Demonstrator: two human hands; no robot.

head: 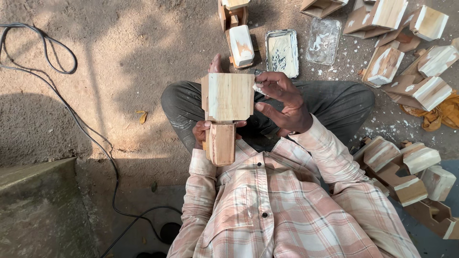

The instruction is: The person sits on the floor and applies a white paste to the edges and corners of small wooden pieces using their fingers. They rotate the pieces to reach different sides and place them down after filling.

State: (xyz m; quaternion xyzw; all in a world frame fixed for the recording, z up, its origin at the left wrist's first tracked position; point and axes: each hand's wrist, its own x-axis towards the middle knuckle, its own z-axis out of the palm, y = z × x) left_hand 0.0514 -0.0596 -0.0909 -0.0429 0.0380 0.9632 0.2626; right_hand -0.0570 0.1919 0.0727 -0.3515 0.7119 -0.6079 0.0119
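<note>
I hold a wooden block-shaped piece (227, 98) with a narrower lower stem (222, 143) upright over my lap. My left hand (201, 131) grips the stem from behind, with fingers showing on both sides. My right hand (283, 101) is at the piece's right edge, fingertips pinched on a small dab of white putty (258, 88) against the wood.
A metal tray of white putty (282, 52) and a clear plastic tray (323, 40) lie on the ground ahead. Similar wooden pieces, several patched white, are piled at the right (420, 91) and lower right (406, 172). A black cable (71, 114) runs along the left.
</note>
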